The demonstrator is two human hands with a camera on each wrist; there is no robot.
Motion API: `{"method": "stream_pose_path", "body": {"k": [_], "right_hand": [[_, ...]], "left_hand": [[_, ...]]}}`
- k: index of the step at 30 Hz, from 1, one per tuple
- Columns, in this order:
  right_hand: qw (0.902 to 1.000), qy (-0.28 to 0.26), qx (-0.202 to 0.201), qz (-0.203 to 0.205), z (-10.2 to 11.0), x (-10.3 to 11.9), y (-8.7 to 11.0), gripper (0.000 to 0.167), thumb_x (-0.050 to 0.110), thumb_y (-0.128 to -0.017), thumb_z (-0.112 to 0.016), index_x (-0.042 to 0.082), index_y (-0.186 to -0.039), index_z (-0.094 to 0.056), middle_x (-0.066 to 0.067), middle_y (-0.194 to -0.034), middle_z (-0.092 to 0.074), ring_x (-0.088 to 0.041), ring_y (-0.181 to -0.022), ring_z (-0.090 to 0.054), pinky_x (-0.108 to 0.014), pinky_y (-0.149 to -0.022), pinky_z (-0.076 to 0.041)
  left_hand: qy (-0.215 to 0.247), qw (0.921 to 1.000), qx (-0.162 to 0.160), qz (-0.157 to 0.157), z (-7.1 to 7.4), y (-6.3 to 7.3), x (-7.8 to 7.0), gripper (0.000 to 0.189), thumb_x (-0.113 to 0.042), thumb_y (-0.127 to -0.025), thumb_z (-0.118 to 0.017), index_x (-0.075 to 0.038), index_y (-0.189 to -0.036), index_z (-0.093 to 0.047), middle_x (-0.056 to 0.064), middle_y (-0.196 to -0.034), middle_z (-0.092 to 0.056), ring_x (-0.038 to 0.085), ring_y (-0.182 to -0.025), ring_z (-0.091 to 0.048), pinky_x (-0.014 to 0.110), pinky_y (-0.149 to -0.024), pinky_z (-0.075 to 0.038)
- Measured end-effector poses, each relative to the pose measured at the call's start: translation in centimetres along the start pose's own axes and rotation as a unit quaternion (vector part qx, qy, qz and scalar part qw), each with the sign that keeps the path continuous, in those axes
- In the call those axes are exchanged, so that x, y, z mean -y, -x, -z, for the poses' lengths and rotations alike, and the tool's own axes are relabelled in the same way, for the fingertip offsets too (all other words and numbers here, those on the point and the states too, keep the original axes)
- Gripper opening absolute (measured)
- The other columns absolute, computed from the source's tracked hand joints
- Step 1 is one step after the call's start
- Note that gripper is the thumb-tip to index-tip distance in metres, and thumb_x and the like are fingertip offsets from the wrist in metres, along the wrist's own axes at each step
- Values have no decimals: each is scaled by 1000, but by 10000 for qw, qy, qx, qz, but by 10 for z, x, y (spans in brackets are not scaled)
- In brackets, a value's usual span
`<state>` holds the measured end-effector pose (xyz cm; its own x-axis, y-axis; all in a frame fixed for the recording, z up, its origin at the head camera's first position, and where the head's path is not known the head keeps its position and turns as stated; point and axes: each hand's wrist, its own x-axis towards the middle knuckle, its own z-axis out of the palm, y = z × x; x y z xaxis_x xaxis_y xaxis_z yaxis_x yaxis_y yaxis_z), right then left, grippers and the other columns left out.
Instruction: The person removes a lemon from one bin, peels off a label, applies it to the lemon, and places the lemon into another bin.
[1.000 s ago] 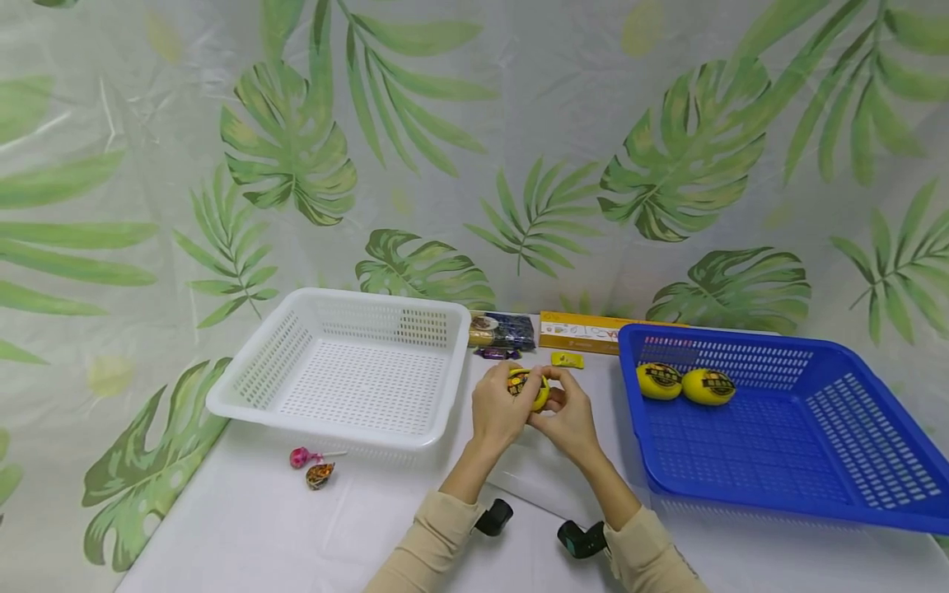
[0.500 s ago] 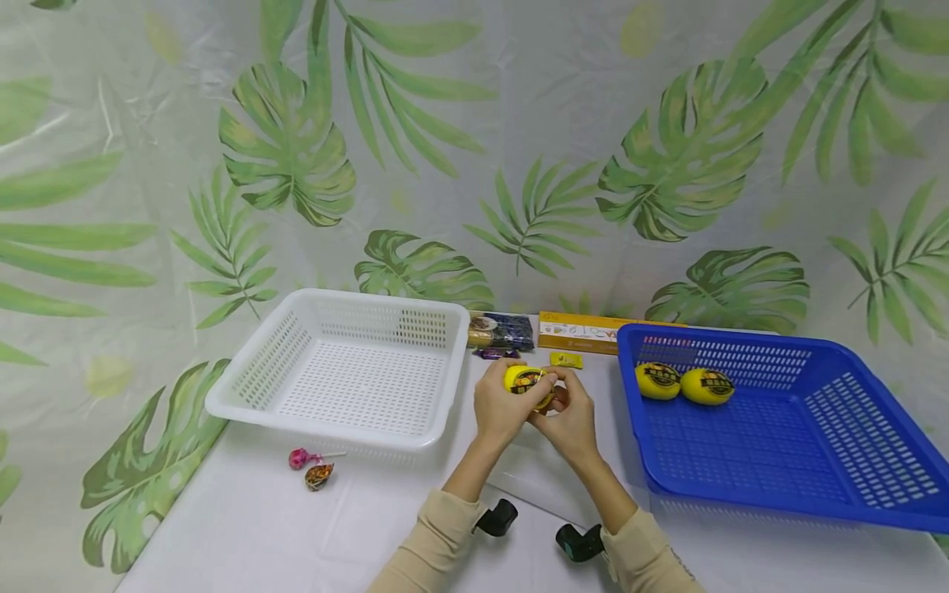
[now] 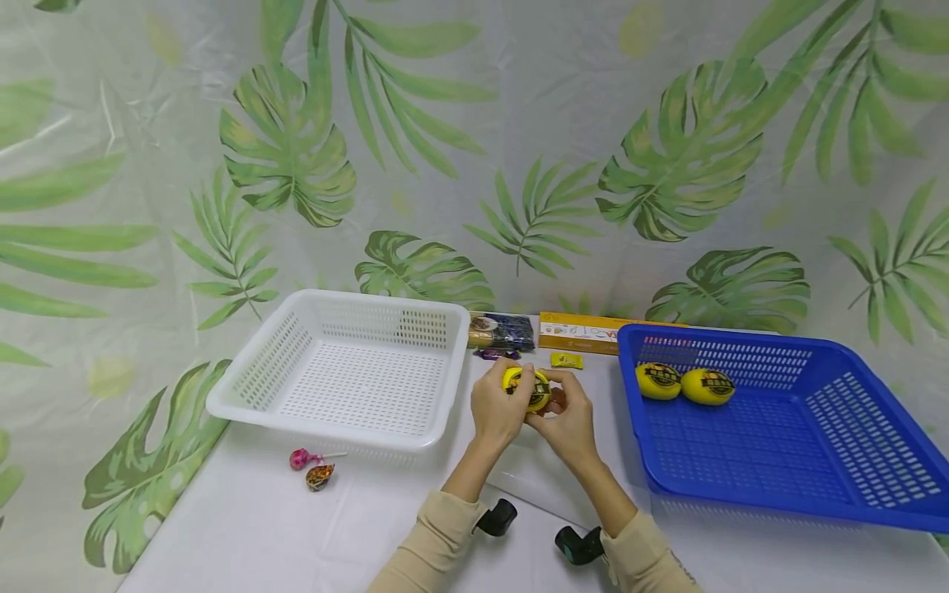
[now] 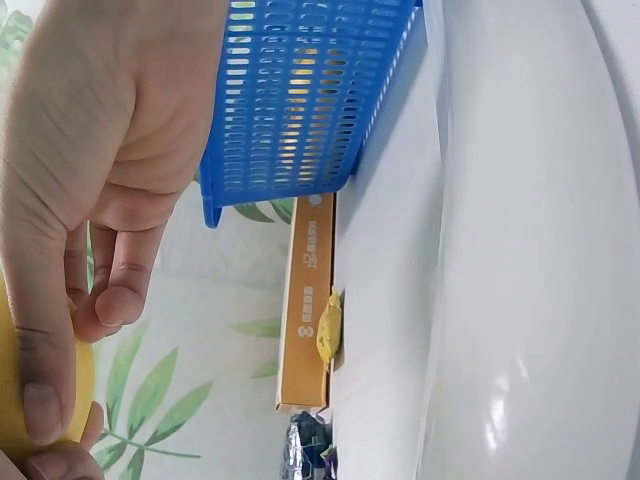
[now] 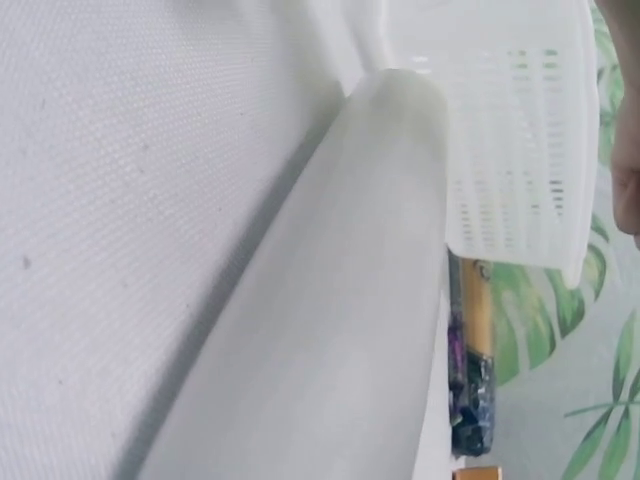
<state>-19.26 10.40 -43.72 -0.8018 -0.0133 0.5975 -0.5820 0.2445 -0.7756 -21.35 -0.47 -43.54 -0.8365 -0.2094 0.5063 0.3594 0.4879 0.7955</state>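
In the head view both hands meet in the middle around a yellow lemon (image 3: 539, 394) with a dark printed label. My left hand (image 3: 495, 408) grips it from the left, thumb lying across its front. Fingers of my right hand (image 3: 571, 420) hold its right side. The left wrist view shows part of the smooth yellow lemon (image 4: 14, 395) at the left edge, with the right hand (image 4: 110, 170) reaching down to it. Only a sliver of the left hand (image 5: 627, 190) shows in the right wrist view.
A white basket (image 3: 437, 412) stands left; a blue basket (image 3: 645, 445) with two labelled lemons (image 3: 708, 387) stands right. Behind the hands lie a yellow packet (image 3: 567, 360), a purple-wrapped candy (image 3: 498, 354), a dark package (image 3: 511, 331) and an orange box (image 3: 578, 332). A pink lollipop (image 3: 299, 459) and brown-wrapped piece (image 3: 320, 477) lie front left.
The lemon has been turned between the hands: its label tipped, then came round again, and the left thumb now lies across it. The hands stay in nearly the same place.
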Motion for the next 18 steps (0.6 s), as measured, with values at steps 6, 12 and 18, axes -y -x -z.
{"method": "stream_pose_path", "body": {"k": [6, 12, 18], "right_hand": [[9989, -98, 435, -167, 5, -19, 1, 61, -14, -58, -81, -10, -113, -56, -24, -111, -56, -5, -75, -61, -28, -61, -55], [9946, -416, 851, -414, 13, -19, 1, 61, -12, -62, -80, -8, -117, -55, -27, -115, -55, -6, -75, -63, -25, -63, -55], [9899, -640, 1059, -686, 19, -16, -1, 64, -13, -64, -78, -8, -121, -51, -28, -116, -54, -9, -76, -66, -24, -65, -55]], "left_hand": [[-284, 9993, -189, 121, 2, 0, 0, 24, -29, -86, -52, -13, -82, -70, 2, -68, -66, 12, -52, -52, 23, -43, -36], [-334, 9994, 3, -79, 6, -2, 0, 27, -21, -89, -48, -9, -80, -71, 3, -62, -63, 10, -47, -48, 20, -41, -34], [328, 9985, 288, -327, 12, -7, 3, 27, -12, -88, -49, -5, -76, -73, 6, -71, -70, 14, -56, -61, 18, -46, -41]]}}
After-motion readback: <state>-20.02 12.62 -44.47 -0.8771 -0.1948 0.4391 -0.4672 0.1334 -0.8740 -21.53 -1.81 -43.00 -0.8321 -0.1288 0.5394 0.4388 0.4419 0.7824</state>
